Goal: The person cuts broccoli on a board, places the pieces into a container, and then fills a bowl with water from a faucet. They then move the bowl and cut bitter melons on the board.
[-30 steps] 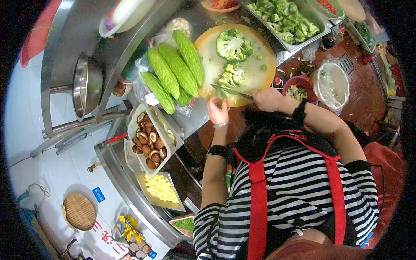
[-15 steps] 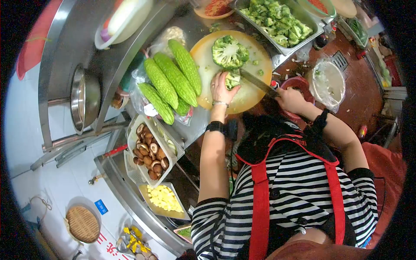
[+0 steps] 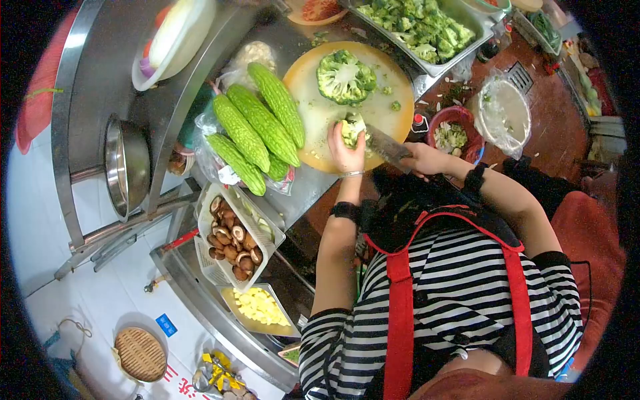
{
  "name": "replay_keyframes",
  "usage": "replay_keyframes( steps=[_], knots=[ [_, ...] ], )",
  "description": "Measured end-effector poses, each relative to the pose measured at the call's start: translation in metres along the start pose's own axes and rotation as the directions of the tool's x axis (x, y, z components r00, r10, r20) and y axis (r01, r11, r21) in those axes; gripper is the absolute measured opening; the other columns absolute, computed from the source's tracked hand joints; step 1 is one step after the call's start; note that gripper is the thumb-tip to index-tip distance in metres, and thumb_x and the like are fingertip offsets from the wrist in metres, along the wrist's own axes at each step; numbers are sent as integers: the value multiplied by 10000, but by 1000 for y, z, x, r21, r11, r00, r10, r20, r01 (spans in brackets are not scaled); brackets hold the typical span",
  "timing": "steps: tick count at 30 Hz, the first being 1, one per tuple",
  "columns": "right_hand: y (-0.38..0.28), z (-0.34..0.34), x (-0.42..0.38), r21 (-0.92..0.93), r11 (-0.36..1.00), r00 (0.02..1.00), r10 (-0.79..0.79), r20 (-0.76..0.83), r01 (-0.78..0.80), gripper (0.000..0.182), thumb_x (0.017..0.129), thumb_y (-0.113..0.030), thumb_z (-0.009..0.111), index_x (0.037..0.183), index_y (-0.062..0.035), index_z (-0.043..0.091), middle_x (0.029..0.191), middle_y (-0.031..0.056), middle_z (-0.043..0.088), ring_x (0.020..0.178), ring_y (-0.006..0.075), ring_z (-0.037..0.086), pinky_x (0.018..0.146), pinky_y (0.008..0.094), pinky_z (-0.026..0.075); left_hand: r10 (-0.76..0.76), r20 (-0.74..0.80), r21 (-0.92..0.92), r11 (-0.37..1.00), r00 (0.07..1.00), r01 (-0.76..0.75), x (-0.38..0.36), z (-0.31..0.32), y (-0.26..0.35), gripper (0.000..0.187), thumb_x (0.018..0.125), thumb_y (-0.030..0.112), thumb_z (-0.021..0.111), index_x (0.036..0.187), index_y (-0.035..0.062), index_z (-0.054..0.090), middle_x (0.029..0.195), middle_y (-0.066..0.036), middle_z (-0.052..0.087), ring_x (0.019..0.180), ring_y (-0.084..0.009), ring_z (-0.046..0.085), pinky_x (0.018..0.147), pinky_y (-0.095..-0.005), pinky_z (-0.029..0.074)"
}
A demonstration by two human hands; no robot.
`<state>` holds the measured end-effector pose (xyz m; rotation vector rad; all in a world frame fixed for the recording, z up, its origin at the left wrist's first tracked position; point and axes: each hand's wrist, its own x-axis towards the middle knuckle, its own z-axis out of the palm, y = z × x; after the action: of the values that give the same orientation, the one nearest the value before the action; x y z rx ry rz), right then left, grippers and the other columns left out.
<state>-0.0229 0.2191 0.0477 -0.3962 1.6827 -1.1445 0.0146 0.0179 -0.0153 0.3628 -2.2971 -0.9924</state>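
Observation:
My left hand (image 3: 347,155) grips a broccoli piece (image 3: 352,129) over the near part of the round cutting board (image 3: 310,87). In my right hand (image 3: 424,160) is the handle of a kitchen knife (image 3: 388,147), with its blade pointing left, close against that piece. A larger broccoli head (image 3: 346,77) lies on the board beyond my hands, its cut stem side up. Small green bits are scattered beside it. Several bitter melons (image 3: 260,123) rest in a heap just left of the board.
A metal tray of broccoli florets (image 3: 427,30) stands behind the board. Sliced mushrooms fill a white basket (image 3: 270,233) at lower left, near a container of yellow cubes (image 3: 260,308). On the floor to the right are a red basin (image 3: 437,120) and a bag-lined bucket (image 3: 527,123).
The broccoli piece has come off the board's middle toward me in my left hand. My right hand and the knife have shifted left and nearer to me.

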Motion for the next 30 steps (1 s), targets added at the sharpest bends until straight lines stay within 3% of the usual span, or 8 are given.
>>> replay_keyframes(
  steps=[7,11,13,16,19,25,26,30],
  knots=[
    [-38,-15,-35,-37,997,977,-74,-198,68,228,833,-122,499,1023,1,469,571,64,499,395,134,473,373,294,406,54,-201,-166,982,978,-88,41,16,56,502,651,81,702,1092,18,469,1064,-152,492,1006,-286,458,869,-378,368],
    [-62,-70,-58,-122,970,815,-243,-527,211,212,799,-115,535,945,33,494,830,99,578,802,142,507,709,297,428,214,-18,-349,914,977,-207,131,52,131,521,716,258,665,1135,29,455,1111,-164,486,1075,-320,432,916,-396,338],
    [-72,-108,-63,-313,920,687,-386,-616,236,266,783,-169,547,982,1,500,677,111,575,614,196,570,569,333,466,295,79,-462,858,952,-227,167,81,156,558,765,386,591,1158,19,442,1158,-191,470,1101,-328,423,920,-394,337],
    [-75,-154,-67,-602,731,521,-395,-756,-319,276,774,-244,505,940,-23,501,794,249,572,779,391,552,678,465,439,112,181,-306,951,977,-52,187,106,145,592,782,451,533,1168,14,434,1174,-202,467,1095,-339,434,907,-406,346],
    [-58,-174,-76,-538,771,436,-378,-817,-340,272,776,-225,503,940,-9,490,783,239,577,773,386,557,677,457,441,-134,91,306,947,987,100,151,84,108,716,677,457,630,1234,93,365,1239,-189,397,1188,-346,313,948,-547,189],
    [-44,-155,-77,-585,811,571,-481,-665,3,255,782,-211,511,931,-6,487,767,230,564,765,395,543,646,441,434,-206,139,555,827,969,97,86,31,47,718,613,383,665,1236,167,380,1331,-157,264,1210,-421,212,915,-606,226],
    [-47,-148,-75,-580,814,629,-444,-639,-15,237,775,-202,520,922,-18,493,740,224,558,753,399,537,633,436,431,29,116,422,903,993,-76,81,25,28,580,615,271,648,1159,160,478,1299,-153,323,1175,-406,292,908,-535,309],
    [-40,-118,-42,-736,676,676,-543,-498,1,205,775,-233,525,873,-53,507,629,204,543,616,387,545,563,477,433,198,270,139,960,942,-242,81,-8,9,381,634,129,653,1006,86,584,1222,-141,419,1112,-292,411,915,-346,361]
  ],
)
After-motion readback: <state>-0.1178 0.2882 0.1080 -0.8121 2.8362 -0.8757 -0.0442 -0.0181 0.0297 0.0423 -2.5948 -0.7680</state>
